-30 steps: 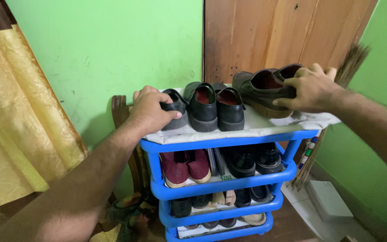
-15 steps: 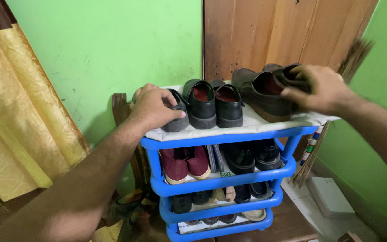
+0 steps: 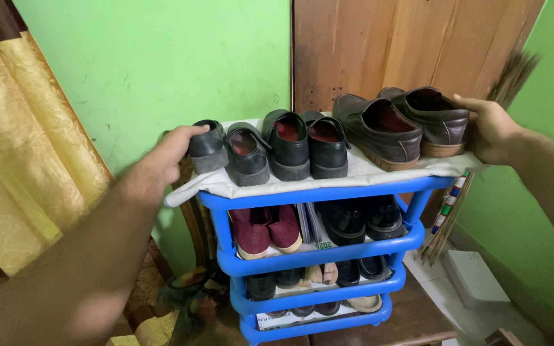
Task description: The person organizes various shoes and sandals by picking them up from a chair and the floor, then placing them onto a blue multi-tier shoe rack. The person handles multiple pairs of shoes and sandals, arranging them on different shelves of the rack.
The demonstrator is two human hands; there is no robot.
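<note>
- our left hand (image 3: 161, 157) lay against the outer side of a small black shoe (image 3: 209, 147) at the left end of the rack's top shelf; the fingers (image 3: 184, 136) curled over its near edge and touched it, but we could not tell whether they truly gripped it.
- just beyond those fingers, toward the middle, sat its mate, a second small black shoe (image 3: 247, 156), touching the first.
- further from the left fingers stood a pair of black loafers with red lining (image 3: 307, 146), side by side, heels toward us.
- our right hand (image 3: 492, 128) sat at the right end of the same shelf, its fingers (image 3: 466, 102) spread and pressed against the outer side of a dark brown shoe (image 3: 432, 118); the hand was open against it, not closed round it.
- just inside the right fingers, past that shoe, lay the other brown shoe (image 3: 379, 131), beside the first and angled a little.
- all the shoes rested on a white cloth (image 3: 360, 176) that covered the top of a blue plastic shoe rack (image 3: 318, 195).
- below both hands, the second shelf held maroon shoes (image 3: 265, 236) and black shoes (image 3: 360, 227); the lower shelves held more footwear, too dim to sort.
- outside the left fingers hung a golden curtain (image 3: 27, 141); behind the rack were a green wall (image 3: 155, 64) and a wooden door (image 3: 392, 45).
- beyond the right fingers a broom (image 3: 514, 70) leaned in the corner.
</note>
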